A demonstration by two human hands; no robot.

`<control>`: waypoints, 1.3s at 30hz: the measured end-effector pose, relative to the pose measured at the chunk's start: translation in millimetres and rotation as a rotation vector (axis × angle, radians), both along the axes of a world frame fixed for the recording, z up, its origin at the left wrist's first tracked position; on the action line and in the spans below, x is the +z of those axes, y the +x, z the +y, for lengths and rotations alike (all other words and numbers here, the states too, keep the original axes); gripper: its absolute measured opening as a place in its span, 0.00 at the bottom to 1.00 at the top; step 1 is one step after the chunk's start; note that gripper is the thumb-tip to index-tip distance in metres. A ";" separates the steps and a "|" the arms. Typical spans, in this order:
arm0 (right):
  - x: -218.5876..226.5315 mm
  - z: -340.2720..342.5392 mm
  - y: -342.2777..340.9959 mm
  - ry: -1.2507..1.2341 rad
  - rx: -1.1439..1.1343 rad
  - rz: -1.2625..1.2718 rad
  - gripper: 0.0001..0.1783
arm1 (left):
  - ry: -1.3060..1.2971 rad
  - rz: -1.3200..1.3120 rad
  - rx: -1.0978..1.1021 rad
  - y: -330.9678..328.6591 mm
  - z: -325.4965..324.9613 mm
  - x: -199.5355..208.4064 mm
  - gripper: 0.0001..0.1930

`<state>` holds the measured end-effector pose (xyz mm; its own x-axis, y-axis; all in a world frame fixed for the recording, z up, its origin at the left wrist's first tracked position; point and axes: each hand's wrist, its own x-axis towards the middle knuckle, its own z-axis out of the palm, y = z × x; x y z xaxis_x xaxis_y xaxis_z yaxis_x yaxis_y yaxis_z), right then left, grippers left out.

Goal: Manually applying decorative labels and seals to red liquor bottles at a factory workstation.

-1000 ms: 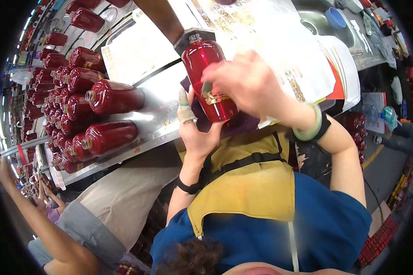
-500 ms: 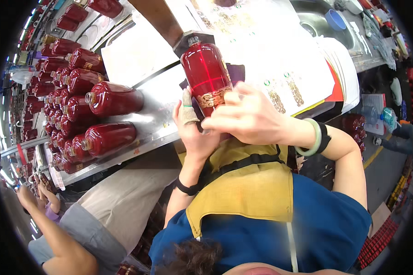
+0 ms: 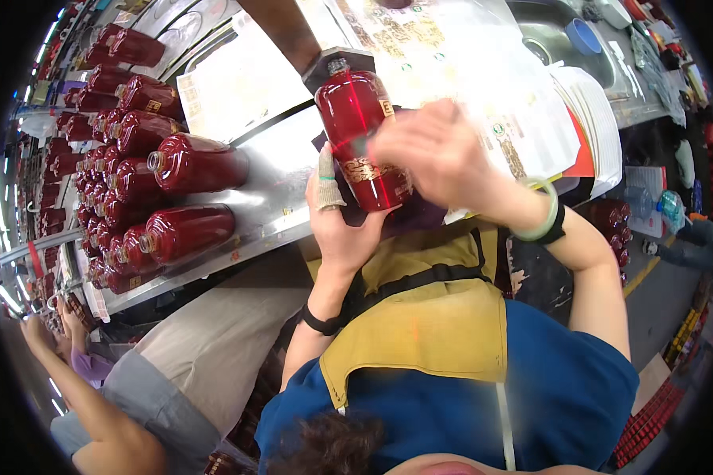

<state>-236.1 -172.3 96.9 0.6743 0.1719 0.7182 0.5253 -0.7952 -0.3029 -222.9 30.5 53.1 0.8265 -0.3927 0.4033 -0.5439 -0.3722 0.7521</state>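
A red glass bottle (image 3: pixel 350 111) lies tilted on a dark cloth (image 3: pixel 420 214), its neck against a dark metal stop (image 3: pixel 322 66) at the far end. A gold patterned decal (image 3: pixel 360 170) is on its side, and a thin bright red line crosses the glass. My left hand (image 3: pixel 341 229) grips the bottle's near end from below and the left; one finger wears a fabric cover. Over the bottle's right side is my right hand (image 3: pixel 440 158), its fingers smeared by motion; whether they hold anything does not show.
Several red bottles (image 3: pixel 190 162) stand packed on the metal table at the left. Printed decal sheets (image 3: pixel 420 55) cover the right side, with a paper stack (image 3: pixel 586 119) near a sink (image 3: pixel 547 39). A co-worker's arm (image 3: pixel 87 404) is at lower left.
My right hand has lifted and moved away from the bottle's near end, up along its right side. My left hand still holds the bottle, now with the thumb across its base.
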 end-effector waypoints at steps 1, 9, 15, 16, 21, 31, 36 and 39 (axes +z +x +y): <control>3.5 13.5 -17.0 -0.057 0.146 0.047 0.09 | -0.011 -0.014 -0.022 2.2 2.5 -8.1 0.53; 2.8 0.0 3.4 -0.060 -0.009 -0.040 0.06 | 0.044 -0.054 0.055 0.0 -1.9 -0.2 0.55; 11.2 -16.4 29.8 0.074 -0.119 -0.039 0.09 | -0.098 0.161 -0.035 -1.5 7.3 -9.6 0.55; 13.9 -21.7 28.4 -0.055 -0.206 -0.106 0.07 | -0.102 0.157 -0.032 -0.6 6.1 -7.0 0.55; 12.5 18.4 8.9 -0.150 0.272 0.012 0.06 | -0.160 0.212 0.001 -0.1 -6.5 3.8 0.57; -7.7 -3.4 20.7 -0.324 0.297 -0.312 0.05 | -0.058 0.042 -0.007 3.2 7.1 -11.8 0.53; 10.3 -3.1 14.4 0.038 0.126 0.006 0.06 | -0.081 0.094 -0.005 -0.5 8.7 -16.6 0.51; 0.3 -11.1 0.4 -0.112 0.138 -0.055 0.07 | -0.089 0.113 -0.008 -0.8 7.9 -17.8 0.51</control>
<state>-235.7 -183.4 97.2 0.5987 0.3409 0.7248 0.6454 -0.7412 -0.1845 -223.8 38.4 35.3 0.8657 -0.3662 0.3412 -0.4565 -0.2979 0.8384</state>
